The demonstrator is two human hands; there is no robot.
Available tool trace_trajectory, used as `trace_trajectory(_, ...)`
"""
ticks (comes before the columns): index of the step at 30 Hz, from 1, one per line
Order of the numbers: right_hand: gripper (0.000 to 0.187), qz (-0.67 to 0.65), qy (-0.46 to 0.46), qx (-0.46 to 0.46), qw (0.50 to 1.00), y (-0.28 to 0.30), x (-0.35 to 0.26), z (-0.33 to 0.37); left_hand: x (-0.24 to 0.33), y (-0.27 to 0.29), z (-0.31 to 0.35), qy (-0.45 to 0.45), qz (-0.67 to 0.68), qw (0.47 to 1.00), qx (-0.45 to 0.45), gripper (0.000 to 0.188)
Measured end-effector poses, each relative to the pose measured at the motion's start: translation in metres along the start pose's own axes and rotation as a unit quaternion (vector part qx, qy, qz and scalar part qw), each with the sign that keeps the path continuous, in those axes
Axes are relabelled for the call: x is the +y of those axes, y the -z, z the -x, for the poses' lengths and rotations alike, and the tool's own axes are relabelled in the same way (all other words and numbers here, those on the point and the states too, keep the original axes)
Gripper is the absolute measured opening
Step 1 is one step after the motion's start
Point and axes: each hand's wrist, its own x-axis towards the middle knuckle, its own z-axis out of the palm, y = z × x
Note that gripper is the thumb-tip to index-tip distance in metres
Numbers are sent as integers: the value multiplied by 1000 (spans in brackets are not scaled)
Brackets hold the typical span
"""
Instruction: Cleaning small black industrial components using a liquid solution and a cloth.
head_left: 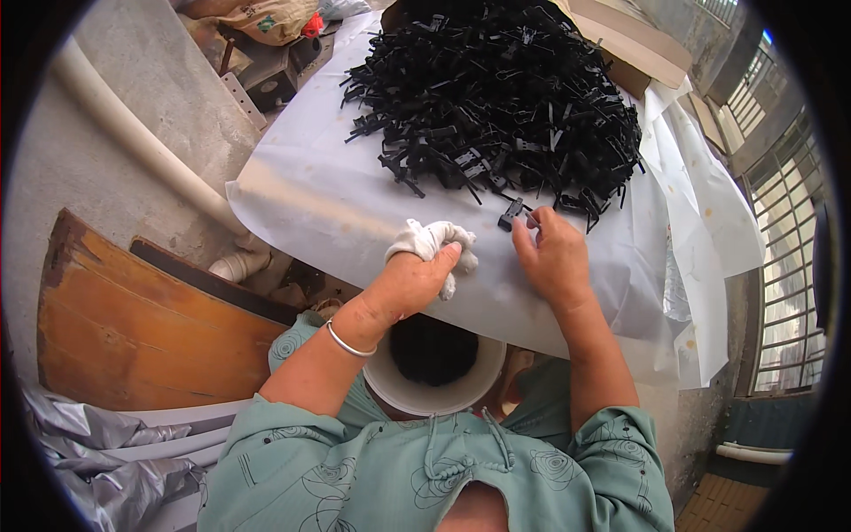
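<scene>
The head view shows the right hand (554, 253) right at the front of the black pile (496, 106), thumb and forefinger drawn in close beside one small black plastic piece (511, 214). Are they clamped on it? I cannot tell; the fingertips hide the contact. The piece sits just off the pile's near edge, over the white sheet (310, 199) that covers the tabletop.

Over to the left hand (436, 257): it is closed, bare thumb pressed down on white cloth (417, 238) bunched about the fingers. Worn or simply gripped, I cannot say.

Below, between the knees, stands a pale bucket (379, 390) with a dark mass inside, and a cardboard flap (638, 44) rises behind the pile.

The step in hand looks like singling out one piece from the tangle. The next move, I judge, calls for a sure two-finger pinch, clear of the straggling ends nearby.
</scene>
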Motion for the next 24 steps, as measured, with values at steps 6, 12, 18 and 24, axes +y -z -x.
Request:
trace_trajectory(6,41,150,-4,-56,987,-14,-6,-13,-7,-13,-10,-3,-16,1000,3,19)
trace_trajectory(12,29,50,-29,-67,996,3,9,-10,-14,-2,-11,26,128,991,-32,21)
trace_trajectory(18,31,-143,220,-125,957,25,-19,0,-11,-5,-12,169,393,903,-30,27)
trace_trajectory(24,29,-223,161,-129,953,20,-31,7,-13,-8,-8,19,295,952,-80,19)
